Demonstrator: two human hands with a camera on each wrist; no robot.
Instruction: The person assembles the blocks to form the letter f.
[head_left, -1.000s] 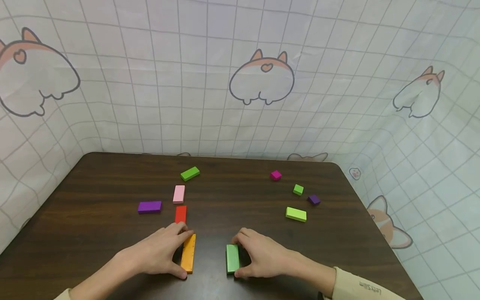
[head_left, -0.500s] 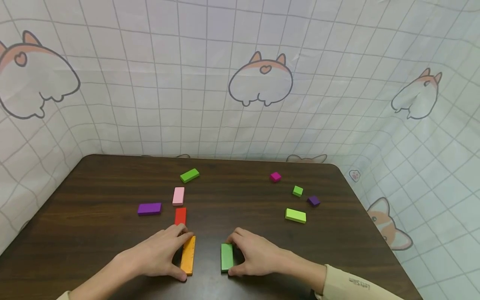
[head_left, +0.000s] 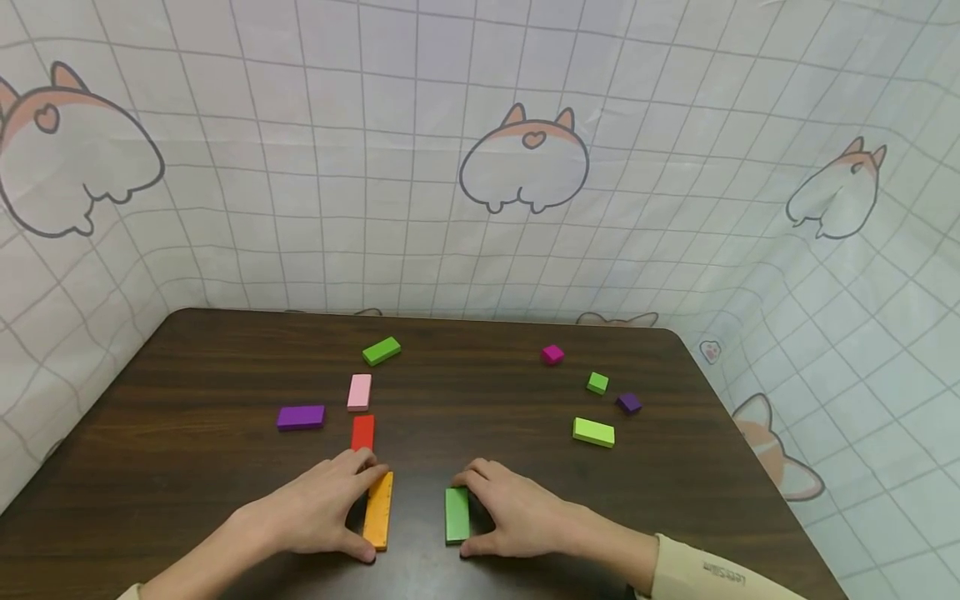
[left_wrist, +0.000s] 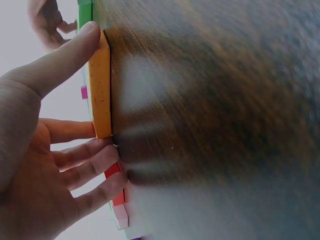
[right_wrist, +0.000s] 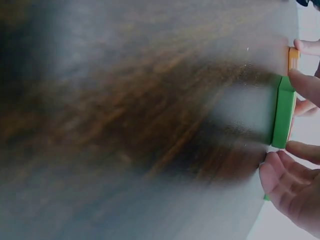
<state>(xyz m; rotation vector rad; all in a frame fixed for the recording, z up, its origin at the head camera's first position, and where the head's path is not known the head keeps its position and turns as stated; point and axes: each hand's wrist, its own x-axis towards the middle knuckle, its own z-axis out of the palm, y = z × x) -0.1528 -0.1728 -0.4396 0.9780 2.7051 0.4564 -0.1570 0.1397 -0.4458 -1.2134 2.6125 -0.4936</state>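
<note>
My left hand (head_left: 318, 508) pinches a long orange block (head_left: 378, 512) by its two ends, thumb at the near end and index finger at the far end; the block lies on the dark wooden table (head_left: 450, 392). Just beyond that hand is a red block (head_left: 363, 432), partly covered by its fingers. To the right, my right hand (head_left: 517, 512) holds a shorter green block (head_left: 457, 517) the same way, also by its ends. A gap of bare table separates the two blocks, which lie roughly parallel. In the right wrist view the green block (right_wrist: 283, 112) sits flat on the tabletop.
Farther left lie a pink block (head_left: 359, 392), a purple block (head_left: 301, 417) and a green block (head_left: 382, 351). On the right are a magenta cube (head_left: 552, 354), a small green cube (head_left: 597, 382), a dark purple cube (head_left: 629, 403) and a yellow-green block (head_left: 593, 432). Patterned cloth (head_left: 337, 183) hangs behind.
My right hand has slid the green block a little to the left, toward the orange one, mostly in the first half second. The left hand and orange block stay in place.
</note>
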